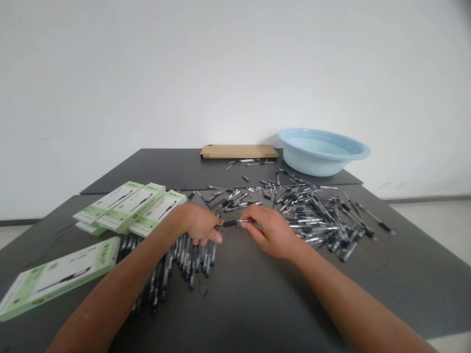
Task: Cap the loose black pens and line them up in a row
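A pen with a black grip [230,223] is held level between my two hands over the table. My left hand [200,224] closes on its left end, fingers curled and thumb pointing right. The fingertips of my right hand [268,229] pinch the pen's tip end. Under and beside my left hand lie rows of black-capped pens [193,260], partly covered by my forearm. To the right of my right hand spreads a loose heap of clear pens with black grips [312,211].
Green-and-white pen boxes [130,208] lie stacked at the left, with another pen box [62,274] nearer me. A flat brown cardboard piece [239,151] and a light blue basin [320,164] stand at the back. A seam crosses the dark table [235,314] behind the heap.
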Available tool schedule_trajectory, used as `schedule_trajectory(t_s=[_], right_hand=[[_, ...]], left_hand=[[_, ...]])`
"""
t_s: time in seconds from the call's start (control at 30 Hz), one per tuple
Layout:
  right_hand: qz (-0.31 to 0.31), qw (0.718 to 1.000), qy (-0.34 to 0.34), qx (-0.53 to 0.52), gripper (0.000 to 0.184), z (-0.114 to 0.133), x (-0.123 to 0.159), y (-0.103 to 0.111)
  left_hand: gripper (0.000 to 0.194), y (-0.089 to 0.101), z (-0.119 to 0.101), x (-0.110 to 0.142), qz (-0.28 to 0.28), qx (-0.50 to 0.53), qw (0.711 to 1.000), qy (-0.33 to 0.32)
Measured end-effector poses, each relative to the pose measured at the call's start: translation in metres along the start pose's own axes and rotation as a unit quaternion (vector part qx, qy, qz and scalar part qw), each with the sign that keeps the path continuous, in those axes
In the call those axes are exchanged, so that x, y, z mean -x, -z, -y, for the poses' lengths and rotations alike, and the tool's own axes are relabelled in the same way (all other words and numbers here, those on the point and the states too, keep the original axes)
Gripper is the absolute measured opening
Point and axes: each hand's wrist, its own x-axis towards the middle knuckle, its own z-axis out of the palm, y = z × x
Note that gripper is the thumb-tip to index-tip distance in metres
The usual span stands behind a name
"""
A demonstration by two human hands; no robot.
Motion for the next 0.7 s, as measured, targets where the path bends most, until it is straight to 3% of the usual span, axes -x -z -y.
schedule_trajectory(t_s=[0.33, 0.7], right_hand=[[-0.007, 1.000, -0.022, -0.015, 0.023, -0.0007, 0.0029, 0.0024], [-0.002, 0.999, 0.026, 0.043, 0.006, -0.0007, 0.0019, 0.0006]], left_hand=[[0.032, -0.0014, -0.0007, -0.0012, 0.004, 0.002, 1.000, 0.004], [0.029, -0.0034, 0.0021, -0.0029, -0.011, 0.004, 1.000, -0.009]])
